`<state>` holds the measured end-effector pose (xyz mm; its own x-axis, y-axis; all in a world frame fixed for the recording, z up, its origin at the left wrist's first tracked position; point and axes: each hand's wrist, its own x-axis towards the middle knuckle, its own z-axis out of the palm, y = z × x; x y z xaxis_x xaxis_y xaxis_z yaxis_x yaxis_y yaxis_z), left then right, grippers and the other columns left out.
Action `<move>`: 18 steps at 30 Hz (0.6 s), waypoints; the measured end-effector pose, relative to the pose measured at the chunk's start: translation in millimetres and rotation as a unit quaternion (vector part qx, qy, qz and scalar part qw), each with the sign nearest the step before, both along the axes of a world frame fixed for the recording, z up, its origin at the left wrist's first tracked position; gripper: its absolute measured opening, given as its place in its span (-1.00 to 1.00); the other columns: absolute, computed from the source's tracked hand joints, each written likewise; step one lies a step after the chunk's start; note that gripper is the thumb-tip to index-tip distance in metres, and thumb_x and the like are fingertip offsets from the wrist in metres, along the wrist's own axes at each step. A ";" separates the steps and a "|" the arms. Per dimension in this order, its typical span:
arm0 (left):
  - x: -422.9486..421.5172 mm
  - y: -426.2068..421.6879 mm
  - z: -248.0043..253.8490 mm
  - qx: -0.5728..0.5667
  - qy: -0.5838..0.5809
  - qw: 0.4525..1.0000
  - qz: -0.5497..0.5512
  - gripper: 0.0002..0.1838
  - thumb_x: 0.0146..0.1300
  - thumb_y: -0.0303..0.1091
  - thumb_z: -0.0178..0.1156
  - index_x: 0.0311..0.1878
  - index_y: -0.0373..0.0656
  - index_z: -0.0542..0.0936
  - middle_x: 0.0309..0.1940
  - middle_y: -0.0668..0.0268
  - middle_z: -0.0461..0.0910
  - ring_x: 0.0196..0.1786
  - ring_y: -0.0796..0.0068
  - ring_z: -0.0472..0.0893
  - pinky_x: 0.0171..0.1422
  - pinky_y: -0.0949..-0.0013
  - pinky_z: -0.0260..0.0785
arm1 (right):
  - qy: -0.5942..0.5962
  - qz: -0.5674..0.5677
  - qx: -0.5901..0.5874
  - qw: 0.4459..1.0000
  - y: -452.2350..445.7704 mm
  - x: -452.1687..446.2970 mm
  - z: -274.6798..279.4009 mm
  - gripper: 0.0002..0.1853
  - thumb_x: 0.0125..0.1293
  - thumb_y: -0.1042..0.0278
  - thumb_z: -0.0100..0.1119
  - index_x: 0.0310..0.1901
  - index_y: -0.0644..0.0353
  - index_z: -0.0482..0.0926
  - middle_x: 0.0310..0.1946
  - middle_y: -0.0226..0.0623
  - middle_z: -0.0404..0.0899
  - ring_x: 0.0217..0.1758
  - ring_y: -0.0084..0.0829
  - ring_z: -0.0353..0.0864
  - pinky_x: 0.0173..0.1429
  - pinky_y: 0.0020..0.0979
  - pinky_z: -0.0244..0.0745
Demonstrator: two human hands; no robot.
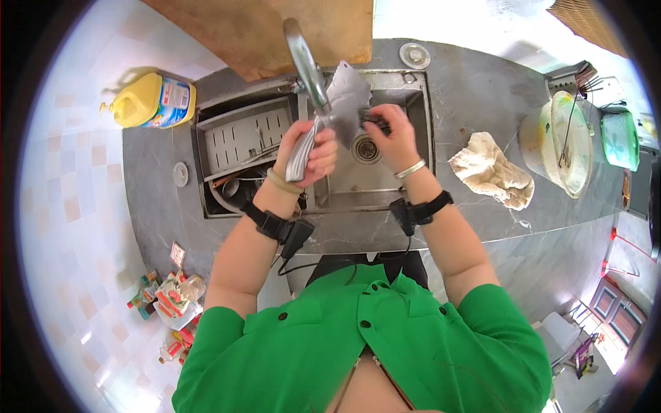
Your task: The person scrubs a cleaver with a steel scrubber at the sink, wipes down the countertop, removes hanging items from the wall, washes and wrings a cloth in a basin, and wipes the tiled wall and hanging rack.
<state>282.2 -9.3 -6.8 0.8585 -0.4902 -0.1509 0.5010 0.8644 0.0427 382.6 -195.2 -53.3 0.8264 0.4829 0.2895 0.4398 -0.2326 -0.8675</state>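
Observation:
My left hand [318, 153] is wrapped round the ridged metal handle of a cleaver [348, 91]. Its broad blade points up and away from me, beneath the tap [303, 58], over the right basin of the sink [344, 201]. Pinched in my right hand [398, 141] is a dark, wiry scrubber [376, 124], held against the right side of the blade. My fingers partly hide the scrubber. Below the blade, the round drain strainer [365, 149] shows in the basin floor.
The left basin holds a slotted metal tray [241, 131] and a pan [224, 196]. A yellow detergent jug [155, 101] stands left of the sink. On the right counter are a crumpled cloth [492, 171] and a large tub [551, 141]. A brown board [275, 31] leans behind.

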 end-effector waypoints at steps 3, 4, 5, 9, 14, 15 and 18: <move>-5.8 -2.6 -0.7 -0.004 -0.006 1.000 -0.019 -0.72 0.24 -0.09 -0.12 -0.44 -0.08 0.29 -0.69 0.40 0.29 -0.67 0.54 0.33 -0.51 0.46 0.16 | -0.079 0.041 0.035 0.995 34.1 -7.7 23.3 -0.75 0.03 0.40 0.23 -0.20 0.17 0.51 -0.21 -0.16 0.46 -0.08 -0.08 0.40 0.02 -0.23 0.33; -9.6 -5.0 1.0 -0.006 -0.001 1.000 -0.020 -0.72 0.24 -0.09 -0.12 -0.44 -0.08 0.28 -0.69 0.40 0.29 -0.67 0.54 0.32 -0.52 0.48 0.15 | -0.095 0.055 0.043 0.993 41.9 -8.5 28.2 -0.75 0.04 0.40 0.22 -0.20 0.17 0.50 -0.19 -0.16 0.45 -0.07 -0.08 0.39 0.02 -0.22 0.32; -13.5 -7.3 4.0 -0.008 0.002 1.000 -0.021 -0.73 0.24 -0.10 -0.12 -0.44 -0.08 0.28 -0.70 0.40 0.28 -0.68 0.55 0.32 -0.54 0.49 0.14 | -0.110 0.037 0.037 0.992 47.9 -2.6 26.9 -0.75 0.05 0.40 0.21 -0.19 0.17 0.50 -0.18 -0.16 0.45 -0.07 -0.07 0.39 0.03 -0.22 0.32; -38.2 -9.0 14.2 -0.026 0.035 0.999 -0.019 -0.72 0.17 -0.13 -0.03 -0.45 -0.13 0.26 -0.74 0.31 0.32 -0.75 0.47 0.34 -0.68 0.46 0.19 | -0.129 -0.042 0.000 0.991 63.6 53.4 -2.0 -0.74 0.08 0.38 0.17 -0.17 0.18 0.46 -0.19 -0.12 0.44 -0.09 -0.05 0.38 0.01 -0.16 0.29; -58.2 -10.8 12.9 -0.032 0.041 0.999 -0.012 -0.72 0.14 -0.13 -0.01 -0.46 -0.13 0.26 -0.76 0.30 0.30 -0.79 0.48 0.30 -0.72 0.45 0.16 | -0.123 -0.104 -0.027 0.987 65.8 45.8 -7.7 -0.77 0.07 0.38 0.14 -0.20 0.20 0.45 -0.24 -0.09 0.45 -0.11 -0.03 0.39 0.00 -0.12 0.27; -62.9 -11.7 14.7 -0.018 0.066 0.998 0.002 -0.73 0.14 -0.13 -0.01 -0.46 -0.11 0.26 -0.77 0.31 0.29 -0.79 0.49 0.28 -0.74 0.45 0.14 | -0.109 -0.047 -0.033 0.992 68.2 34.9 8.0 -0.77 0.03 0.37 0.14 -0.24 0.18 0.46 -0.25 -0.12 0.46 -0.11 -0.05 0.40 0.00 -0.13 0.27; -69.6 -10.0 13.3 0.025 0.076 0.997 -0.009 -0.72 0.12 -0.08 0.00 -0.46 -0.09 0.28 -0.77 0.31 0.29 -0.80 0.49 0.24 -0.75 0.44 0.05 | -0.137 -0.038 -0.012 0.990 72.0 37.4 17.7 -0.76 -0.03 0.33 0.17 -0.29 0.21 0.46 -0.25 -0.10 0.46 -0.11 -0.03 0.41 -0.03 -0.12 0.32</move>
